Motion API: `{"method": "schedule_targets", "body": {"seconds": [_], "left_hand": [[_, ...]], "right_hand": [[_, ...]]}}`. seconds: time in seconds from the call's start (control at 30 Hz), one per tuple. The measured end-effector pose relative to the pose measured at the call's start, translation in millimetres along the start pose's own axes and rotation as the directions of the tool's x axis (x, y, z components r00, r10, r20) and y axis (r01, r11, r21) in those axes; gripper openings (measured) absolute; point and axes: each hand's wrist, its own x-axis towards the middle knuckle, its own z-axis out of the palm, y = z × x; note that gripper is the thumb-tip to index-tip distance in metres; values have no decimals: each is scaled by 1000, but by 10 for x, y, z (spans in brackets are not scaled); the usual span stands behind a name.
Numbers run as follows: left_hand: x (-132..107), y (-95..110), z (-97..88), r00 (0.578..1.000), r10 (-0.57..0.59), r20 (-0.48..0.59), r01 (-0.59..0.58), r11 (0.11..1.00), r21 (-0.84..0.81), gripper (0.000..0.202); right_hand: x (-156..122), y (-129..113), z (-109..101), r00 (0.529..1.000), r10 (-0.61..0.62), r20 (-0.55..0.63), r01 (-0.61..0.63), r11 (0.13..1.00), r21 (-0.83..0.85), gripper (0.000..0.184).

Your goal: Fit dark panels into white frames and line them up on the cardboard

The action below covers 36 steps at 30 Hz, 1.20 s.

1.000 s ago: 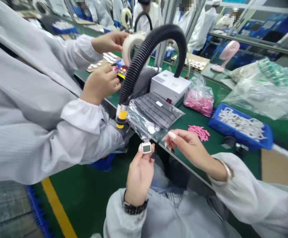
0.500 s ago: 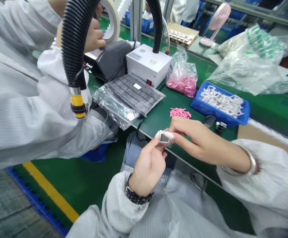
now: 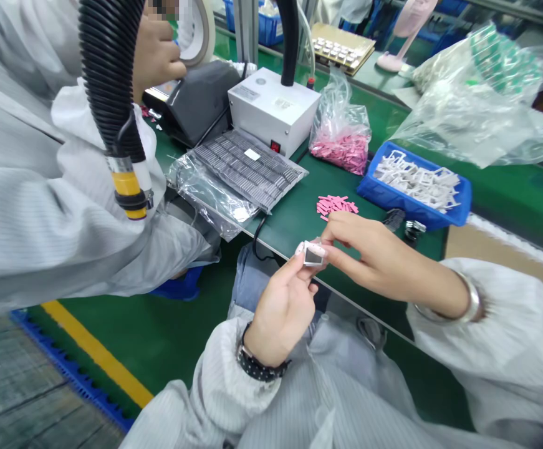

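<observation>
A small white plastic frame (image 3: 314, 254) with a dark opening is held between both hands, just over the table's front edge. My left hand (image 3: 286, 305) pinches its left side between thumb and fingers, palm turned up. From the right, my right hand (image 3: 369, 259) grips the same frame by its upper right side with thumb and index finger. Whether a small strip is also in those fingertips is hidden. Just beyond the hands lies a loose pile of pink strips (image 3: 336, 206). A blue bin (image 3: 409, 202) of similar white frames (image 3: 416, 181) stands farther right.
A bag of pink strips (image 3: 339, 149) leans near a white box with a red switch (image 3: 271, 109). Bagged dark strips (image 3: 252, 168) lie left of it. A black hose (image 3: 110, 81) hangs at left, before a co-worker's sleeve (image 3: 107, 143). Clear plastic bags (image 3: 481, 118) lie at right.
The view has shifted slightly, so the hose and table things sit a little differently in it. Both hands keep hold of the white frame, which is tilted slightly differently.
</observation>
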Motion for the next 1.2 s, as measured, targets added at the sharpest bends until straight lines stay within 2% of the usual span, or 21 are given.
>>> {"method": "schedule_targets", "body": {"seconds": [0.4, 0.73, 0.93, 1.2], "left_hand": [[45, -33, 4, 999, -21, -28, 22, 998, 54, 21], [77, -44, 19, 998, -44, -54, 47, 998, 40, 22], [64, -47, 7, 998, -56, -34, 58, 997, 50, 22], [82, -62, -6, 999, -53, -10, 54, 994, 91, 22]], "right_hand": [[-11, -11, -15, 999, 25, 33, -25, 1000, -1, 8], [-13, -37, -66, 999, 1, 54, -3, 999, 39, 11], [-10, 18, -35, 1000, -10, 28, 10, 1000, -14, 12], [-20, 28, -53, 998, 28, 51, -26, 999, -45, 11]]}}
